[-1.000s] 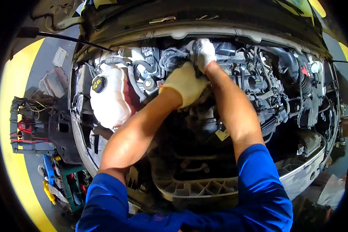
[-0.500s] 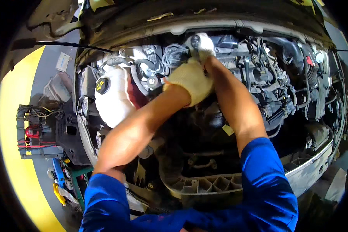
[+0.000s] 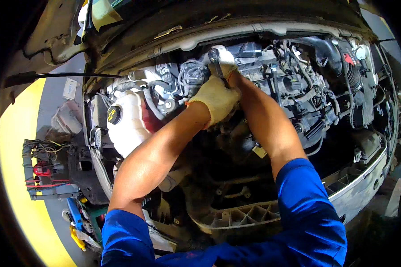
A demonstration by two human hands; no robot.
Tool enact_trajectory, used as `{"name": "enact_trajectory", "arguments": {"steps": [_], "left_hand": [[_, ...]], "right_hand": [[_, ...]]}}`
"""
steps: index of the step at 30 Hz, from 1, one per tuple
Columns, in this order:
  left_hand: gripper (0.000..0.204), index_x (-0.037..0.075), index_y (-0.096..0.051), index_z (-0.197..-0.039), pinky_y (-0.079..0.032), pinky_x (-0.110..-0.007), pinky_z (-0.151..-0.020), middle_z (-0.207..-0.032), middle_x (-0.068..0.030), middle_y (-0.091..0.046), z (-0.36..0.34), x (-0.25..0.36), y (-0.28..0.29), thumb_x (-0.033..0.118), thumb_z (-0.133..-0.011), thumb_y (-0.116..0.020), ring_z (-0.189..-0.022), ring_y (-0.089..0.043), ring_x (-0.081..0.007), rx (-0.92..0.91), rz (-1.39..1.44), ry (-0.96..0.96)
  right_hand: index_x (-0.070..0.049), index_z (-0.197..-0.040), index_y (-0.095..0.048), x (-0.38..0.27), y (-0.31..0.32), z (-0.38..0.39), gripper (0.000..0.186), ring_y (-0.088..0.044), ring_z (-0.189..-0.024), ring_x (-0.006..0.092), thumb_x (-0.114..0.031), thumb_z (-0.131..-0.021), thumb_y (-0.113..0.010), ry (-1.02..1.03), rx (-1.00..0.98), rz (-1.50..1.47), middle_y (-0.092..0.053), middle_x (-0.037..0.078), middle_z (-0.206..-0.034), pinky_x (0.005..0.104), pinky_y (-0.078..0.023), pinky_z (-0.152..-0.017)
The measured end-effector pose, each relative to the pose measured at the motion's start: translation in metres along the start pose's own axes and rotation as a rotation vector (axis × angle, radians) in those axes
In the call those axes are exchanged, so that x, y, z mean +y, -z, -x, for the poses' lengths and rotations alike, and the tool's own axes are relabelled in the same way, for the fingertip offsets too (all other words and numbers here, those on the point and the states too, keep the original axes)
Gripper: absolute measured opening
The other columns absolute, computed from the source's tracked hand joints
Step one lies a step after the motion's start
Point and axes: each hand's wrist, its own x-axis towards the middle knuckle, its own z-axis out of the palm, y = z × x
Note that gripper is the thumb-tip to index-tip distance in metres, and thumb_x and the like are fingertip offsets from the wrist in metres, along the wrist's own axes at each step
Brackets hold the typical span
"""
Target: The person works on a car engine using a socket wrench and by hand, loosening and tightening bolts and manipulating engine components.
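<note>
Both my gloved hands have stayed bunched at the top of the engine since a second ago, while my head has drifted so the whole bay sits a little lower and more to the right in view.

From the head camera, my left hand is curled shut in its tan work glove, lying over the dark handle of a ratchet wrench. My right hand, in a paler glove, is closed around the upper part of that wrench, just under its round metal head, which pokes up against the engine near the back wall of the bay. The 2 hands touch each other.

To my left stands the white coolant tank with its black and yellow cap. Beyond the fender lies a black tray of wiring on the grey floor, beside a yellow floor stripe.
</note>
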Motion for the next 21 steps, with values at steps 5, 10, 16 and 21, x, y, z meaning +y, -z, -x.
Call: {"name": "enact_trajectory", "arguments": {"steps": [5, 10, 16, 21], "left_hand": [[0.035, 0.004, -0.059, -0.115, -0.053, -0.046, -0.083, -0.100, -0.0239, -0.068, -0.029, -0.032, 0.073, 0.016, -0.082, -0.064, -0.093, -0.068, -0.0377, 0.109, -0.862, 0.001], [0.037, 0.005, -0.061, -0.118, -0.050, -0.045, -0.093, -0.116, -0.0202, -0.067, -0.041, -0.018, 0.073, 0.029, -0.093, -0.048, -0.110, -0.064, -0.0369, 0.073, -1.041, 0.146], [0.030, 0.005, -0.060, -0.118, -0.052, -0.040, -0.074, -0.096, -0.0146, -0.069, -0.043, -0.039, 0.045, 0.015, -0.090, -0.057, -0.086, -0.066, -0.0291, -0.021, -0.092, 0.041], [0.038, 0.007, -0.059, -0.123, -0.047, -0.047, -0.099, -0.127, -0.0167, -0.063, -0.054, -0.030, 0.069, 0.028, -0.091, -0.054, -0.118, -0.059, -0.0366, 0.072, -0.826, 0.022]], "right_hand": [[-0.014, -0.095, -0.062, 0.009, -0.004, -0.002, 0.023, -0.052, -0.051, 0.0155, -0.033, -0.095, -0.050, -0.397, -0.076, -0.680, -0.060, 0.003, -0.067, 0.0316, -0.038, -0.045], [-0.009, -0.106, -0.063, 0.012, 0.001, -0.009, 0.029, -0.065, -0.091, 0.0364, -0.018, -0.080, -0.067, 0.091, -0.080, 0.195, -0.066, 0.017, -0.098, 0.0421, -0.053, -0.078], [-0.008, -0.093, -0.066, -0.045, -0.002, -0.011, 0.014, -0.066, -0.092, 0.0379, -0.009, -0.081, -0.059, -0.090, -0.102, 0.490, -0.065, 0.020, -0.099, 0.0450, -0.053, -0.079], [-0.003, -0.106, -0.066, -0.038, 0.029, 0.008, 0.028, -0.064, -0.102, 0.0411, -0.019, -0.086, -0.055, -0.104, -0.488, 0.457, -0.065, 0.022, -0.112, 0.0451, -0.052, -0.086]]}}
